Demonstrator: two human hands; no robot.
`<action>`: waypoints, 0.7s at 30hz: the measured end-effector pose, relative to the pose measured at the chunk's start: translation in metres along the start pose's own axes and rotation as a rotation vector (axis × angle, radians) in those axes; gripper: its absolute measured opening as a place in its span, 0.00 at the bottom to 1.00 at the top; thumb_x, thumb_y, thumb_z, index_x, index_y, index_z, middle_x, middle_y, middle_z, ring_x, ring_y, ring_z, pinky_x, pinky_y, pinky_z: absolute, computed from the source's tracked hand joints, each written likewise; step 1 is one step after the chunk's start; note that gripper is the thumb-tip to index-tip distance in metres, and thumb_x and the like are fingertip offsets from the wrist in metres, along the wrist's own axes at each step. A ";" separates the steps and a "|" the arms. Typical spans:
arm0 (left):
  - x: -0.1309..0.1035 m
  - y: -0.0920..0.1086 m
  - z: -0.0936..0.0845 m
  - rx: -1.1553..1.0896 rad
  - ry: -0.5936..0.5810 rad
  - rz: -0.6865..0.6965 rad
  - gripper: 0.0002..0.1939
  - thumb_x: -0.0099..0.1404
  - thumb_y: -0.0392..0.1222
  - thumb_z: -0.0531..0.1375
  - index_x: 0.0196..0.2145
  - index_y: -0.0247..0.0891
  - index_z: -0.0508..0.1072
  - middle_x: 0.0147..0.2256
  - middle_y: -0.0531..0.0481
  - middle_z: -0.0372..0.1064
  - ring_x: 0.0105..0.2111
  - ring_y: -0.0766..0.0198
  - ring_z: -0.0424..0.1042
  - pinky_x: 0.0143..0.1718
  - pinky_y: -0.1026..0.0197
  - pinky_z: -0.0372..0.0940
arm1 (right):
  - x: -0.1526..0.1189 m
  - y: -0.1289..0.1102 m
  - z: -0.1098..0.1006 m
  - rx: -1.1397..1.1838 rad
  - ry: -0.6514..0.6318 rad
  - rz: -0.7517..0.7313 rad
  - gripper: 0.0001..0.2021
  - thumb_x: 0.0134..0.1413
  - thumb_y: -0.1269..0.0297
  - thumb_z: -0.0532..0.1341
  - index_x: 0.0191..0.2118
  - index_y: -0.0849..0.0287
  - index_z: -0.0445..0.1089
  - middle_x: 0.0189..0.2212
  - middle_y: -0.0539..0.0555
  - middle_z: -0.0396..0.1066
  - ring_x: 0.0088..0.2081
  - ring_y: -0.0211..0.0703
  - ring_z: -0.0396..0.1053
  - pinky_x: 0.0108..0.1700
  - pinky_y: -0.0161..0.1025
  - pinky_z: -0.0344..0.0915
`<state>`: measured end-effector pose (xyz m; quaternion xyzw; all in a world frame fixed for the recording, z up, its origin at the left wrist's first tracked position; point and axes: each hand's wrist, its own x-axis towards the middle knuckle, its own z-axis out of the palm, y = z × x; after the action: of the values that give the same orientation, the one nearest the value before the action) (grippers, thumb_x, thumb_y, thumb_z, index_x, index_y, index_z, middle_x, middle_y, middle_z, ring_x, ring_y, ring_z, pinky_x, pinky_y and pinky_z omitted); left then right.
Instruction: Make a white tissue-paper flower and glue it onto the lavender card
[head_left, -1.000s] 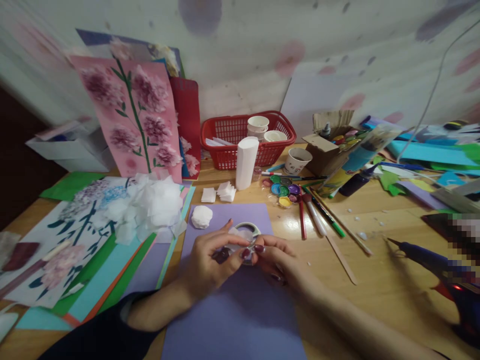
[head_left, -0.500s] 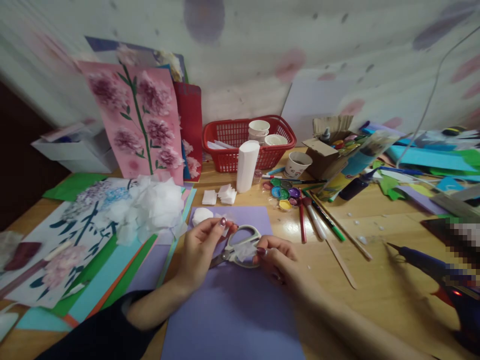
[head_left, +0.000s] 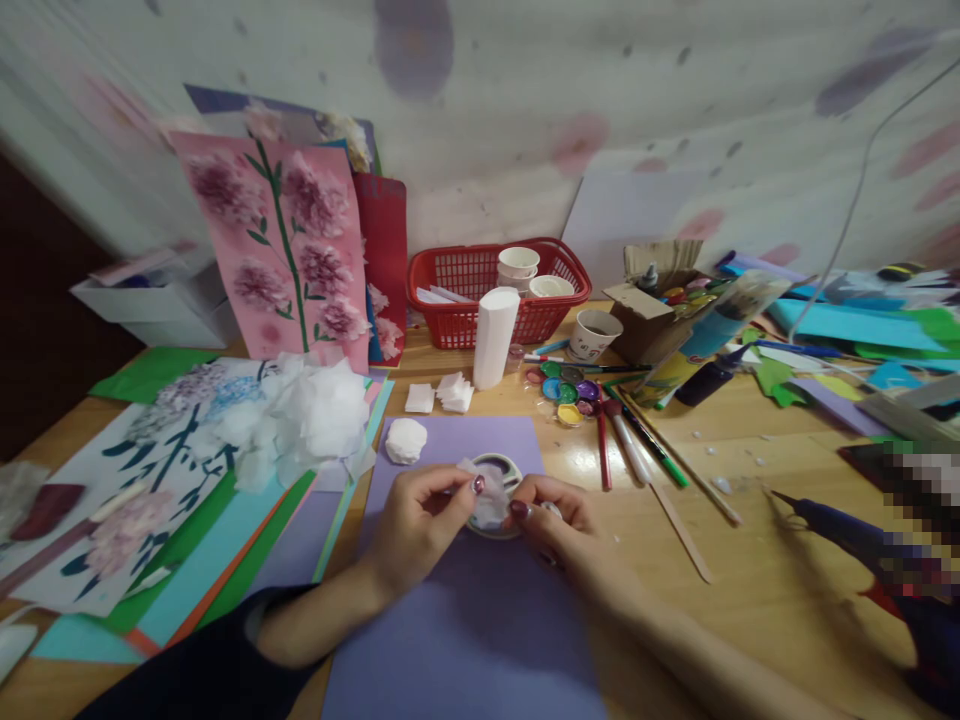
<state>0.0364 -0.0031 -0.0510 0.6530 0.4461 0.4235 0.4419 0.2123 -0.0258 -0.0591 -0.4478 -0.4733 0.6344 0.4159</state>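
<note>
My left hand (head_left: 427, 535) and my right hand (head_left: 566, 525) meet over a purple sheet of paper (head_left: 465, 640). Between their pinched fingertips is a thin, translucent piece of white tissue paper (head_left: 491, 497). Under it lie scissors with pale handles (head_left: 511, 470); my left hand hides their blades. A white crumpled paper ball (head_left: 406, 441) rests on the sheet's upper left corner. Just beyond the sheet are small stacks of folded white squares (head_left: 454, 391) and an upright white paper roll (head_left: 495, 340).
A red basket (head_left: 442, 325) with paper cups stands at the back. Paint pots (head_left: 568, 390) and brushes (head_left: 626, 445) lie to the right, with a glue gun (head_left: 840, 530) farther right. At left is a fluffy white tissue heap (head_left: 319, 410) beside a pink flower picture (head_left: 262, 240).
My left hand has moved right, toward my right hand, and the tissue paper is now between both hands. The white ball and scissor handles show differently as the left hand shifted.
</note>
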 end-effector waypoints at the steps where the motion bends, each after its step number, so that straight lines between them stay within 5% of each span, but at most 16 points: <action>1: 0.001 -0.001 0.000 -0.023 0.015 -0.024 0.13 0.62 0.44 0.57 0.25 0.36 0.76 0.24 0.50 0.73 0.23 0.66 0.69 0.25 0.67 0.64 | 0.000 0.001 0.000 0.003 0.001 -0.003 0.13 0.52 0.56 0.60 0.25 0.60 0.69 0.12 0.41 0.52 0.15 0.29 0.45 0.18 0.30 0.42; 12: 0.002 -0.011 -0.001 -0.182 0.179 -0.212 0.15 0.61 0.51 0.60 0.30 0.35 0.74 0.25 0.53 0.70 0.25 0.67 0.69 0.26 0.69 0.66 | 0.001 0.006 -0.003 0.017 0.023 0.012 0.13 0.51 0.56 0.61 0.25 0.61 0.69 0.12 0.42 0.51 0.16 0.29 0.44 0.19 0.31 0.42; 18: 0.012 -0.011 -0.003 -0.482 0.358 -0.249 0.17 0.58 0.55 0.63 0.30 0.36 0.71 0.28 0.54 0.71 0.32 0.63 0.76 0.40 0.59 0.73 | 0.001 0.014 -0.005 0.050 0.046 -0.003 0.14 0.53 0.55 0.61 0.26 0.61 0.69 0.13 0.42 0.50 0.15 0.29 0.43 0.19 0.31 0.41; 21: 0.014 -0.004 -0.003 -0.645 0.262 -0.280 0.19 0.55 0.55 0.66 0.28 0.36 0.70 0.27 0.53 0.71 0.33 0.61 0.77 0.40 0.58 0.73 | 0.000 0.011 -0.004 0.013 0.050 -0.015 0.17 0.54 0.51 0.61 0.27 0.61 0.69 0.14 0.42 0.50 0.17 0.30 0.43 0.20 0.31 0.41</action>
<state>0.0358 0.0124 -0.0519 0.3530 0.4274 0.5579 0.6176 0.2155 -0.0273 -0.0707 -0.4571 -0.4620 0.6230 0.4353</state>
